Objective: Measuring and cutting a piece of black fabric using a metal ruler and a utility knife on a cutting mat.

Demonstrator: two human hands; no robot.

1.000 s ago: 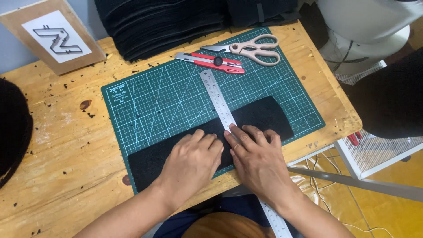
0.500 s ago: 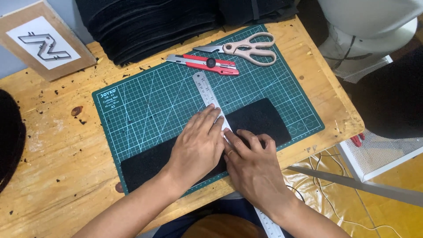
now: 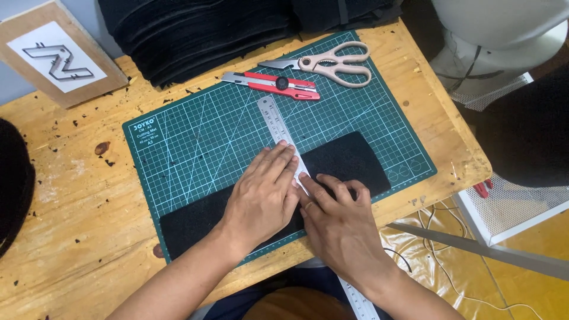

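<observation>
A long strip of black fabric (image 3: 349,160) lies across the near half of a green cutting mat (image 3: 201,130). A steel ruler (image 3: 274,118) lies over the strip, running from the mat's middle to past the table's front edge. My left hand (image 3: 264,192) lies flat on the ruler, fingers together, pressing it onto the fabric. My right hand (image 3: 341,228) rests on the fabric just right of the ruler, fingers bent with their tips at the ruler's edge. I see nothing held in either hand.
A red utility knife (image 3: 272,86) and beige-handled scissors (image 3: 329,62) lie at the mat's far edge. A stack of black fabric (image 3: 201,29) sits behind them. A cardboard template (image 3: 56,56) leans at the far left. A white wire basket (image 3: 515,207) stands off the wooden table's (image 3: 77,195) right side.
My left hand has slid from the fabric left of the ruler up onto the ruler. My right hand's fingers have curled in beside the ruler's edge.
</observation>
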